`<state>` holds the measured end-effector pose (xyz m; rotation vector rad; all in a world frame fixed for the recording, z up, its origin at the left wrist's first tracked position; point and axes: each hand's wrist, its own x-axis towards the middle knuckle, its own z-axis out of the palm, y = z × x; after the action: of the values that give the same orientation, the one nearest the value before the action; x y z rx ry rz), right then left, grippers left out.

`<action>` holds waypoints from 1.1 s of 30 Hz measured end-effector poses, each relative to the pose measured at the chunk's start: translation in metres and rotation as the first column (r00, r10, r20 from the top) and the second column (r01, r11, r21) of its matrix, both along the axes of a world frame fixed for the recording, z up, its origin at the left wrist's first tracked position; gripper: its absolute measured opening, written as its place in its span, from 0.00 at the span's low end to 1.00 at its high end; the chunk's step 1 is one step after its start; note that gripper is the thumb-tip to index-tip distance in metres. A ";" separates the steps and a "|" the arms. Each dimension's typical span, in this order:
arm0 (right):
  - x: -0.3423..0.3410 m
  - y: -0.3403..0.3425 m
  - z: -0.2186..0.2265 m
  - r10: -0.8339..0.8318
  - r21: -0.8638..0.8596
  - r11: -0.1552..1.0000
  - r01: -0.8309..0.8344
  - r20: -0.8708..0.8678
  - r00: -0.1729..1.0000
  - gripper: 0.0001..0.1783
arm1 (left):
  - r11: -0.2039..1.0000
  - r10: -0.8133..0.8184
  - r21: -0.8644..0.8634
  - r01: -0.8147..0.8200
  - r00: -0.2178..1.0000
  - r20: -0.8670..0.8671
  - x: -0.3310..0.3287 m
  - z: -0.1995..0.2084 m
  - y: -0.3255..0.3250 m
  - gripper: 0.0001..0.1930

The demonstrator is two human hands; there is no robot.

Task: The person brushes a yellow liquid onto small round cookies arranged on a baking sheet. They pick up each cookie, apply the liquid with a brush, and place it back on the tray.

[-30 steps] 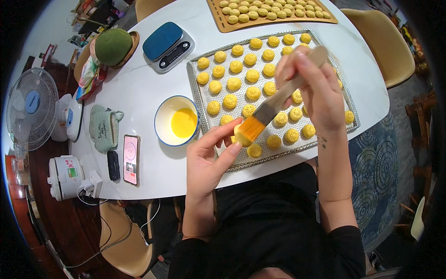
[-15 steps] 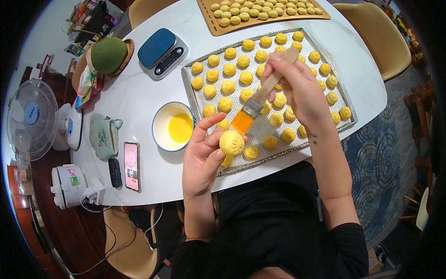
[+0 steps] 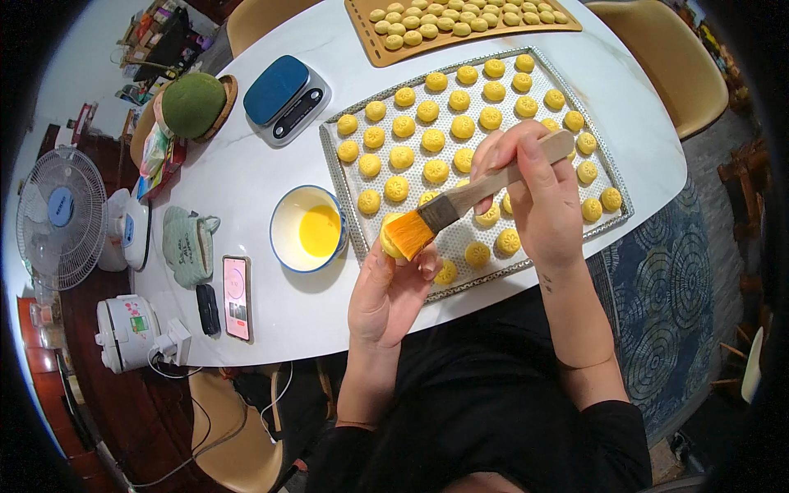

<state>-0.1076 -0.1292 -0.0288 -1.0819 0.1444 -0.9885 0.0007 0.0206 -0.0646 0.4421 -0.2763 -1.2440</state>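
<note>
My left hand (image 3: 380, 297) grips a small round yellow pastry (image 3: 388, 245) between its fingers, above the near left part of a perforated metal tray (image 3: 332, 168). Wrapped round the wooden handle of a pastry brush (image 3: 439, 212), my right hand (image 3: 544, 197) is to the right of it. The orange bristles lie against the pastry and cover much of it. On the tray sit rows of similar yellow pastries (image 3: 436, 171) with a stamped flower pattern. A white bowl (image 3: 280, 215) with a blue rim holds yellow liquid, left of the tray.
Behind the tray lies a tan board (image 3: 380, 51) with many small dough pieces. To the left are a kitchen scale (image 3: 279, 92), a phone (image 3: 237, 316), a black case (image 3: 207, 309), a green pouch (image 3: 188, 245), a white cooker (image 3: 125, 331) and a fan (image 3: 59, 205).
The brush has come down and left, its bristles now spread over the pastry. My right hand has turned and lowered, the handle tilting flatter. The left hand has shifted slightly.
</note>
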 end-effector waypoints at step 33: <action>-0.011 -0.004 -0.016 0.033 0.019 0.999 -0.035 0.090 0.995 0.17 | 0.986 -0.128 -0.126 0.114 0.986 -0.108 -0.010 -0.003 -0.005 0.21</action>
<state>-0.1186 -0.1335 -0.0446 -1.0164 0.0619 -1.0011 -0.0089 0.0159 -0.0674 0.2523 -0.2804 -1.3587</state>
